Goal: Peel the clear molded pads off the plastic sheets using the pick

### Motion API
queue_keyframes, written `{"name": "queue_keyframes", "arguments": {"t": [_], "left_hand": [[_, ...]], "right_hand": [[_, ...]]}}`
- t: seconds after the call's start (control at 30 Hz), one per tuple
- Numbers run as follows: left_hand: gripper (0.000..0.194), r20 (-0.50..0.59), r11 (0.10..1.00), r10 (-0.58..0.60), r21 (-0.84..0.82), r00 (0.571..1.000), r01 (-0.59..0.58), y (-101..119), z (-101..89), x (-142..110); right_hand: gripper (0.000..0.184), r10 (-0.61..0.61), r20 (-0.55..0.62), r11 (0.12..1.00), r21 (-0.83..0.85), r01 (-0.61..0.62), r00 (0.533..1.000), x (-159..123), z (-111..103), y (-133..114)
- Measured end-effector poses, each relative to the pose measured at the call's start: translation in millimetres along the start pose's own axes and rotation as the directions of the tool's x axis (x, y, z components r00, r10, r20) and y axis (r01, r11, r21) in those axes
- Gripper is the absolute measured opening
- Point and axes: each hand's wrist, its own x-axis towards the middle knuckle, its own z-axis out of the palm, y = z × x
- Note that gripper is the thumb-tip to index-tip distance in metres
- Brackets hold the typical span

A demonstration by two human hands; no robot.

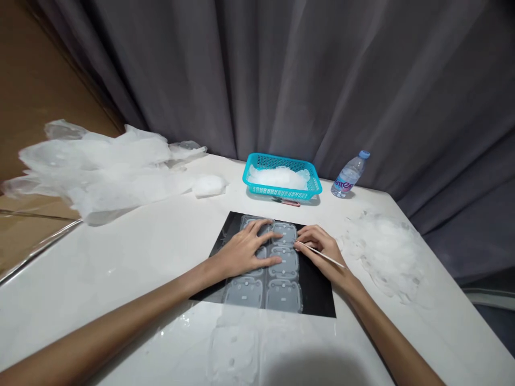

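Note:
A translucent plastic sheet with rows of rounded-square molded shapes [244, 292] lies over a black mat [317, 300] on the white table. Across its upper part my left hand [243, 249] rests flat with the fingers spread. My right hand [322, 249] pinches a thin white stick [328, 258], held like a pen. The stick's tip end sits by the right edge of the molded shapes; its very point is hidden by the fingers. Towards me, the sheet runs past the mat's front edge onto the table.
Behind the mat stands a turquoise basket [281, 194] holding white translucent material, with a pink-handled cutter [290, 202] before it. A water bottle [348, 177] stands right of it. Clear plastic scraps [392, 252] lie at the right; a plastic heap [108, 171] at the left.

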Motion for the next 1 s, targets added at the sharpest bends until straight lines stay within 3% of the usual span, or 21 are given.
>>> {"name": "queue_keyframes", "arguments": {"t": [0.47, 0.83, 1.0], "left_hand": [[0.056, 0.009, 1.0, 0.014, 0.02, 1.0, -0.014, 0.3, 2.6, -0.1], [0.061, -0.077, 0.999, -0.032, -0.029, 0.997, 0.029, 4.8, 5.1, 18.5], [0.054, -0.075, 0.994, 0.044, -0.1, 0.996, -0.052, 1.8, 11.2, 22.7]], "right_hand": [[0.016, -0.116, 0.19, 0.986, -0.092, 0.136, 0.975, 13.5, -1.5, -2.3], [0.021, -0.13, 0.179, 0.987, -0.07, 0.145, 0.975, 11.0, -1.9, -3.4], [0.015, -0.122, 0.193, 0.982, -0.116, 0.146, 0.974, 9.8, -0.4, -4.2]]}}
